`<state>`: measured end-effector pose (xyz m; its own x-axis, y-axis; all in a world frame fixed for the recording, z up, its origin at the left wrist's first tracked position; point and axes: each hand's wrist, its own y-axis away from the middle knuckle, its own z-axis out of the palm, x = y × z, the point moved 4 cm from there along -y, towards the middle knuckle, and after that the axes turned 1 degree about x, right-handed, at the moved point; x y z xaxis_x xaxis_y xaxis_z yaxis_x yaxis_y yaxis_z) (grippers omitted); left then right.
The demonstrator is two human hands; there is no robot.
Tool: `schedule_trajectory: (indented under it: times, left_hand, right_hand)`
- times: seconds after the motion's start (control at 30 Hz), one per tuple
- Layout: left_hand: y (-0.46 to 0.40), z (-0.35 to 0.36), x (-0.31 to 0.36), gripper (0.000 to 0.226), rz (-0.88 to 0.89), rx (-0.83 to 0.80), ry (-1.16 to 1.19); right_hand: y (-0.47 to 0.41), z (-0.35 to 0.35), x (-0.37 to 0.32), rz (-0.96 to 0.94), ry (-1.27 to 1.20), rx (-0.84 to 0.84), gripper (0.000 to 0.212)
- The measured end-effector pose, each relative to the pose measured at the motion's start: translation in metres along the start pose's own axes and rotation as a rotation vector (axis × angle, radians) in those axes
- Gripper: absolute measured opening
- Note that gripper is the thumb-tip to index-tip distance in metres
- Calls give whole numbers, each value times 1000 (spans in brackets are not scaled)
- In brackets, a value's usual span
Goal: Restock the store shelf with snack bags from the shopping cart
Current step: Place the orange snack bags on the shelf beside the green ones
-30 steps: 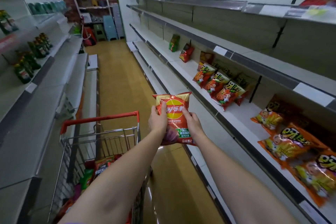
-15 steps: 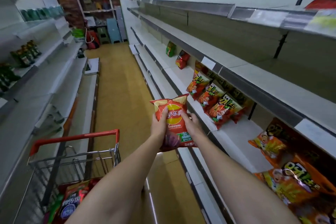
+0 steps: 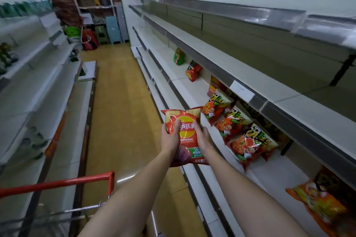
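Note:
Both hands hold up a red Lay's chip bag (image 3: 186,136) in front of me, over the aisle and just left of the shelf edge. My left hand (image 3: 170,137) grips its left side with the thumb across the front. My right hand (image 3: 203,136) grips its right side. The white store shelf (image 3: 273,177) on the right carries three red snack bags (image 3: 238,132) leaning in a row just right of the held bag. An orange snack bag (image 3: 319,204) lies nearer me on the same shelf. The shopping cart (image 3: 57,194) with a red handle is at the lower left.
Two more bags, a green one (image 3: 179,56) and a red one (image 3: 193,70), stand farther down the shelf. Bare shelf boards run above (image 3: 250,67) and below. Left-hand shelving (image 3: 28,86) holds green bottles. The tan aisle floor (image 3: 119,106) leads to stacked stools and clutter at the back.
I have moved forward along the aisle with the bag held in both hands; the cart has slid down and left in view, and the row of red bags is now right beside the held bag.

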<state>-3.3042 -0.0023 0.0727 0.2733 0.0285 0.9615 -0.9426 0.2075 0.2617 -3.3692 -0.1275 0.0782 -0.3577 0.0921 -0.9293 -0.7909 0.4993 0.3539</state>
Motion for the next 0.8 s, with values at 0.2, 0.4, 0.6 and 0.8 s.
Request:
schedule_trajectory:
  times: [0.2,0.4,0.6,0.8]
  left_hand:
    - [-100,-4,33,58,45,-34,-104]
    - [-195,-9,46,64,49,-105,-132]
    - [-278,-1,59,61,-38,-221,-113]
    - [-371,26,78,46,-61,-291,-248]
  right_hand:
    - [-82,41,-37,-11,49,115,79]
    - [-152,76,-60,-6,37,210,71]
    - [-226,92,-79,8,53,299,78]
    - [-309,86,-94,19,13,416,59]
